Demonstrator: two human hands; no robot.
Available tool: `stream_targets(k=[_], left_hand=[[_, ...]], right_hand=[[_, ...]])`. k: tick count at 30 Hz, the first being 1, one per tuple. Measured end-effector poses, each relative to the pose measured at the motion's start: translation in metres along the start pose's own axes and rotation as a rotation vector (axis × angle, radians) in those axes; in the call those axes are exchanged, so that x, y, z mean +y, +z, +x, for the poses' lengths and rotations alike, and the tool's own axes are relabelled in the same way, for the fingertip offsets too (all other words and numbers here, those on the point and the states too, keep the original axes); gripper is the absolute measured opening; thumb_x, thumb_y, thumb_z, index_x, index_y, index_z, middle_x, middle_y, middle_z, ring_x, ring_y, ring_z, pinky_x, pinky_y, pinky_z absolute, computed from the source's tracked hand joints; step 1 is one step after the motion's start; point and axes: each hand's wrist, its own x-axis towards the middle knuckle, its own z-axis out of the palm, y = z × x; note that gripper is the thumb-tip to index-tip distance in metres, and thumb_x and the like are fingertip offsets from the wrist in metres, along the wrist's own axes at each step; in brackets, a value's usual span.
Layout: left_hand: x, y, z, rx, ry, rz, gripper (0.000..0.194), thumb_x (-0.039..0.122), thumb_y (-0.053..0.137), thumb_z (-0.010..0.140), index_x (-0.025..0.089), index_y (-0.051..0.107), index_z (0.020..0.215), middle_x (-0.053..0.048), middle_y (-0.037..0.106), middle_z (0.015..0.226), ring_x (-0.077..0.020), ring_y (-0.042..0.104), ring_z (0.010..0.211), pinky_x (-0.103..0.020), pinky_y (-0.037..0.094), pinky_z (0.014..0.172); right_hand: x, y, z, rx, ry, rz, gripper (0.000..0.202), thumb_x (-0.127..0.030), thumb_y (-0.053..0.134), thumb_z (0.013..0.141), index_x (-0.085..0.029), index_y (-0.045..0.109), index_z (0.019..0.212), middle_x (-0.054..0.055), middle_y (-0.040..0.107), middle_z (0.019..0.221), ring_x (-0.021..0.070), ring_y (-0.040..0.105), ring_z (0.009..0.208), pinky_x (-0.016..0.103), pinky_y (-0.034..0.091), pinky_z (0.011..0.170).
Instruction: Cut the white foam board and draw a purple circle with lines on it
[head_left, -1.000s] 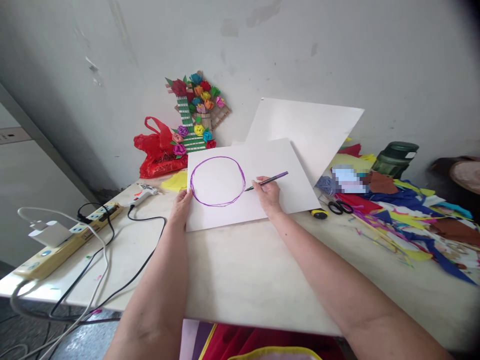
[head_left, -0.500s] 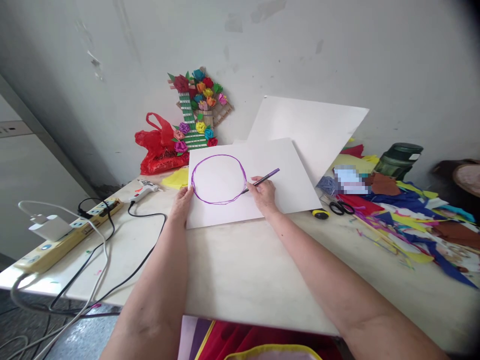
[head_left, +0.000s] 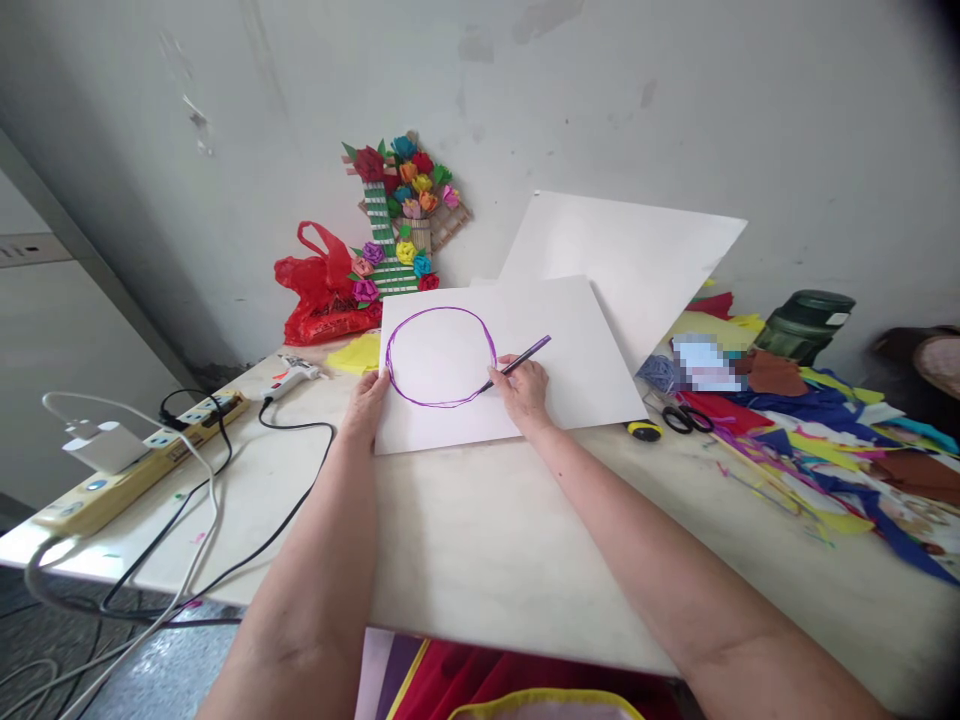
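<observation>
A white sheet of card (head_left: 577, 370) lies on the table in front of me, with a large purple oval outline (head_left: 442, 404) drawn on its left half. My left hand (head_left: 367, 405) is closed on the card's left edge, thumb on top and the other fingers mostly hidden. My right hand (head_left: 523, 392) rests on the card at the oval's right side. It grips a purple marker (head_left: 531, 353), which tilts up to the right while its tip is at the lower right of the outline.
A larger white board (head_left: 622, 260) leans against the wall behind. Scissors (head_left: 688, 418), a yellow-black tape measure (head_left: 643, 431) and colourful scraps (head_left: 832, 440) lie on the right. A glue gun (head_left: 291, 378), power strip (head_left: 142, 470) and cables are on the left. Paper flowers (head_left: 405, 220) stand behind.
The marker has tilted slightly, its upper end shifting a little left, while its tip stays near the oval's lower right. The whole view has shifted slightly. My left hand keeps the card's edge.
</observation>
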Motion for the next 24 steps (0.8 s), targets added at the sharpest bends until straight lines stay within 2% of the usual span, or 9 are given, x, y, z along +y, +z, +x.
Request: stream_targets(k=[4,15,24], left_hand=[[-0.002,-0.001,0.001,0.002,-0.001,-0.003,0.037,0.046,0.068,0.06,0.017,0.054,0.077,0.003,0.055,0.053,-0.0113,0.053,0.047,-0.022,0.043,0.047],[0.001,0.001,-0.001,0.004,-0.008,-0.001,0.037,0.045,0.069,0.059,0.017,0.054,0.077,0.003,0.055,0.053,-0.0121,0.054,0.049,-0.022,0.043,0.047],[0.002,0.002,-0.002,0.02,-0.027,0.011,0.036,0.045,0.068,0.06,0.018,0.052,0.075,0.004,0.053,0.051,-0.0097,0.049,0.042,-0.022,0.041,0.044]], right_hand=[[-0.004,0.003,-0.002,-0.016,-0.008,0.006,0.023,-0.04,0.054,0.077,-0.02,0.059,0.066,0.001,0.064,0.096,0.0198,0.051,0.088,0.037,0.028,0.089],[-0.006,0.004,-0.006,-0.023,-0.005,0.038,0.024,-0.041,0.053,0.077,-0.02,0.06,0.068,0.002,0.065,0.094,0.0195,0.051,0.088,0.037,0.029,0.089],[-0.012,0.008,-0.009,-0.011,-0.017,0.025,0.028,-0.042,0.056,0.075,-0.02,0.058,0.059,0.002,0.066,0.095,0.0196,0.053,0.087,0.038,0.029,0.087]])
